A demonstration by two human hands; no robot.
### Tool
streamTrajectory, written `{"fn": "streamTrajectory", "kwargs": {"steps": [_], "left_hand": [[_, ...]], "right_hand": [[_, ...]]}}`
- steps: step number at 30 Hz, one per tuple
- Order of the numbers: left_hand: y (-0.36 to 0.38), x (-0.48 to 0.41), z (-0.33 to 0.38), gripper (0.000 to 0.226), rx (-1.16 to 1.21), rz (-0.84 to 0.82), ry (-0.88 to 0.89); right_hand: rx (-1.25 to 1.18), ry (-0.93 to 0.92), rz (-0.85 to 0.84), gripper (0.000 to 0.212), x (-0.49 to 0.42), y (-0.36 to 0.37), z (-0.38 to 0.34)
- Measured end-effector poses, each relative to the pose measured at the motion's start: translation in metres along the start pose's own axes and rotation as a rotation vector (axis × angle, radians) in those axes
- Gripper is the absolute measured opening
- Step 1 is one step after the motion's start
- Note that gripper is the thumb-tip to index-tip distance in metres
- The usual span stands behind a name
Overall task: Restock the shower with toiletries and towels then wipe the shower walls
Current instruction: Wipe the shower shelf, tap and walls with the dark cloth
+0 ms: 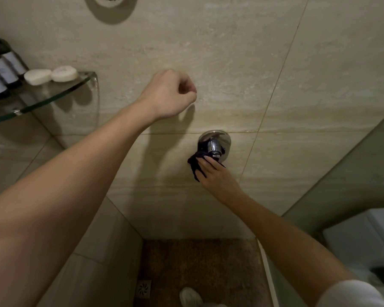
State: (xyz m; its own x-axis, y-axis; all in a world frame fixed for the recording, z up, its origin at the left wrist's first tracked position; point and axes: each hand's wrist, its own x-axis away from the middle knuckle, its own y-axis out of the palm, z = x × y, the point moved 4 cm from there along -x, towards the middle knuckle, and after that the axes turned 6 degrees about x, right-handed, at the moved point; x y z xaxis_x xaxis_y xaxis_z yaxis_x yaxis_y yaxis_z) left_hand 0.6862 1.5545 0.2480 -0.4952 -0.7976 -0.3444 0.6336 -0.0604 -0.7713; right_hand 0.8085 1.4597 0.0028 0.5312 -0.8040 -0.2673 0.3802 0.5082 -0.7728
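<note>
Our left hand (pixel 169 94) is up in front of the wall (pixel 242 63). Its fingers are curled into a fist and it holds nothing. It is close to the wall, but we cannot tell if it touches. Our right hand (pixel 217 173) is lower down and grips a dark cloth (pixel 194 166). It presses the cloth onto the shiny tap (pixel 215 146) on the wall. The cloth hides the left and bottom of the tap. The wall is made of big tan tiles with pale streaks. The brown floor (pixel 200 262) is far below, and a white toilet (pixel 364 235) sits on the right. A glass shelf (pixel 53 97) is in the left corner, well apart from the tap. Dark bottles (pixel 2 69) with pale labels stand on it in a row. Two round white soaps (pixel 37 77) lie just beside the bottles, touching each other. A white shoe (pixel 190 296) is on the floor, near a small square drain (pixel 144 288).
</note>
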Motion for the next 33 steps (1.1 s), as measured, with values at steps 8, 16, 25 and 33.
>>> {"fn": "streamTrajectory", "kwargs": {"steps": [8,16,25,33], "left_hand": [[0.001,0.003,0.002,0.021,-0.006,-0.003,0.012],[0.001,0.005,0.003,0.02,0.046,-0.02,-0.028],[-0.005,0.01,-0.001,0.016,0.134,-0.07,-0.064],[-0.008,0.01,0.0,0.017,0.153,-0.104,-0.072]], "right_hand": [[-0.303,-0.003,0.245,0.034,0.006,-0.046,0.024],[-0.459,0.579,0.517,0.027,0.016,-0.054,0.082],[-0.66,0.736,0.483,0.033,0.025,-0.043,0.046],[-0.882,0.921,0.122,0.034,0.024,0.001,-0.011]]}}
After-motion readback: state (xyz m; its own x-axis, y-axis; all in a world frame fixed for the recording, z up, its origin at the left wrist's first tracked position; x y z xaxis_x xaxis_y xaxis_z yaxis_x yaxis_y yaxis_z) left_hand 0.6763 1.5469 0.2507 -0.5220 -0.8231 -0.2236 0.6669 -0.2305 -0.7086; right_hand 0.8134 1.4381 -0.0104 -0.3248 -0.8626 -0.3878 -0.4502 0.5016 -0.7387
